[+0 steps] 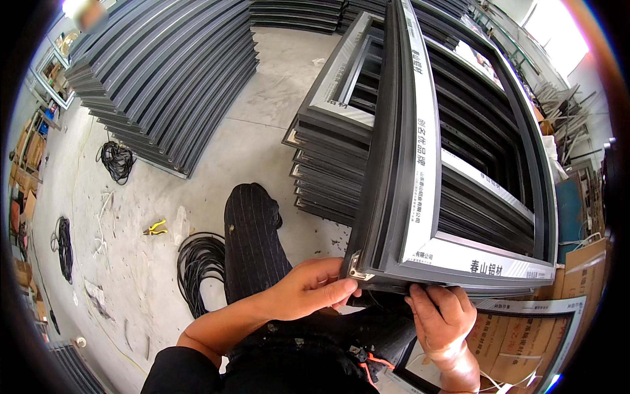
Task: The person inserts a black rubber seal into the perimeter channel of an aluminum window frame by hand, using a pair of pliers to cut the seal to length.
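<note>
A dark grey window frame (394,164) with white printed protective film lies on a stack of similar frames. Its near left corner, with a small metal corner piece (355,266), points toward me. My left hand (315,287) is closed at that corner, thumb tip against its lower edge and fingers curled beneath. Under the near edge, my right hand (443,318) is closed with its fingertips pressed up to the frame. A dark strip-like edge shows between the hands; what either hand pinches is hidden.
On the floor left of my leg lie a coil of black strip (197,266) and yellow-handled pliers (156,228). More black coils (116,162) sit farther left. A tall stack of dark profiles (170,79) stands at the far left. Cardboard (518,345) and another frame (567,312) are at right.
</note>
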